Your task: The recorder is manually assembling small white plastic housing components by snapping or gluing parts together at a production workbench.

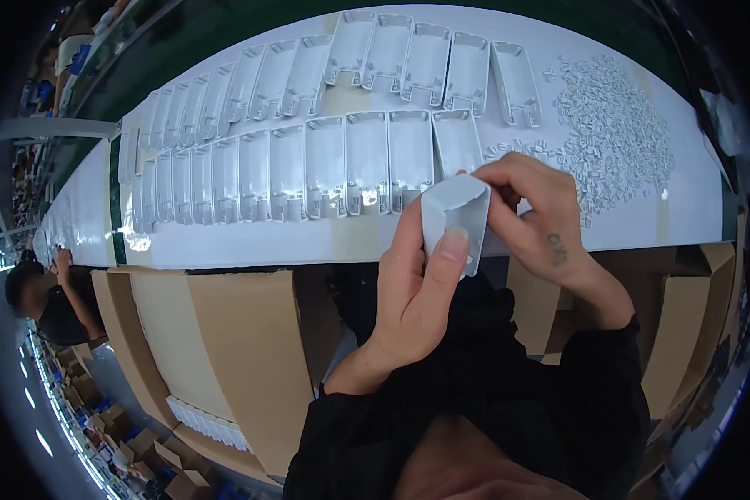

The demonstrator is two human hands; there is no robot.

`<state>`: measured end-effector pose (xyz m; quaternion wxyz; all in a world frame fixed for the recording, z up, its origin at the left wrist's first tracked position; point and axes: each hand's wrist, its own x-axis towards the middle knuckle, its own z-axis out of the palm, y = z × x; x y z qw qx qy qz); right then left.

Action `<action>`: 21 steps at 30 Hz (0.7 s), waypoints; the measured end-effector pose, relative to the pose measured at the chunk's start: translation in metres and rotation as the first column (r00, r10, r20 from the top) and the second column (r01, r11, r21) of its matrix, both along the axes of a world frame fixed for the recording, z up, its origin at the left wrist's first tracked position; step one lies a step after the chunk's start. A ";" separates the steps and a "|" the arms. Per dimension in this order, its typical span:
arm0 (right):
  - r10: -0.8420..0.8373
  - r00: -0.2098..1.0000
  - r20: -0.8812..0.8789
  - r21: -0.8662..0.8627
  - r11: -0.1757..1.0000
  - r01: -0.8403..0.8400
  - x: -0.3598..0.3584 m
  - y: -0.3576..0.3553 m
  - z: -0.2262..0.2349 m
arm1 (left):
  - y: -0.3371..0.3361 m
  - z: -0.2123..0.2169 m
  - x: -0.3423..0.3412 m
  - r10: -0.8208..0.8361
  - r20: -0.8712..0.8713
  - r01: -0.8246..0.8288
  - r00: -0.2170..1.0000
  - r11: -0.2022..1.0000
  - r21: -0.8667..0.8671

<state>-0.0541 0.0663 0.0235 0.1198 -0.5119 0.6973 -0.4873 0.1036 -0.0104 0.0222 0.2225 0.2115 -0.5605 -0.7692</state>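
Note:
My left hand (408, 296) is closed around a white plastic housing (456, 200), a box-like shell tilted up over the table's near edge, with the thumb pressed on its side. At the shell's upper right edge, my right hand (542, 218) has its fingers curled together in a pinch. Whatever lies between those fingertips is hidden. Just beyond the hands stands a near row of similar open white housings (325, 167). A far row of housings (387, 50) runs behind it. Many small white plastic pieces (612, 137) are heaped to the right.
The white table (687, 208) spans the view. Below its near edge, an open cardboard box (243, 350) at left holds a line of white parts (208, 423). Another cardboard box (687, 321) stands at right. A person (58, 304) sits at the far left.

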 end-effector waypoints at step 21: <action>0.210 0.868 0.450 0.002 0.972 -0.237 0.027 -0.013 0.016 | -0.039 0.004 -0.019 0.234 -0.296 -0.062 0.926 0.868 0.492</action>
